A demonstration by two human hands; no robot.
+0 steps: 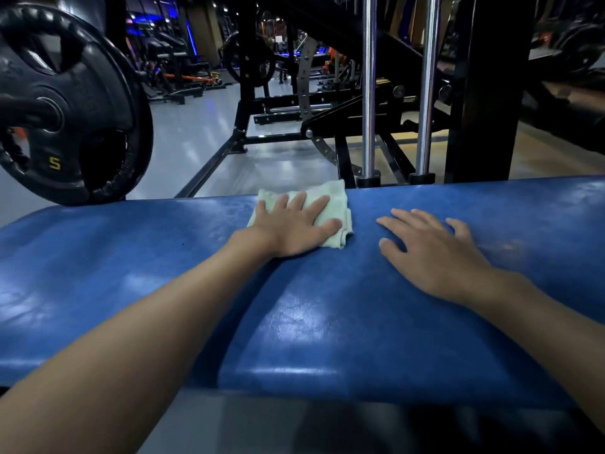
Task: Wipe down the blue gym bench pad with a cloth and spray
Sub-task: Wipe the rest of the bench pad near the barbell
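Cloth of pale green towelling, folded into a rough square, lies at the far edge of the broad, glossy blue vinyl gym bench pad, a little left of the middle of the view. The left hand lies palm down on the cloth, its fingers straight and slightly spread, covering most of it; only the cloth's far and right margins show around the hand. The right hand rests palm down on the bare pad just to the right of the cloth without touching it, fingers straight and fanned apart, holding nothing. Both bare forearms reach in from the near side across the pad. The pad runs from edge to edge of the view and is split into two sections by a curved seam that passes under the left forearm. Beyond the pad, on the left, hangs a black rubber weight plate marked with a yellow 5. Right of centre, two upright chrome guide rods stand in a black steel machine frame on the pale grey gym floor.
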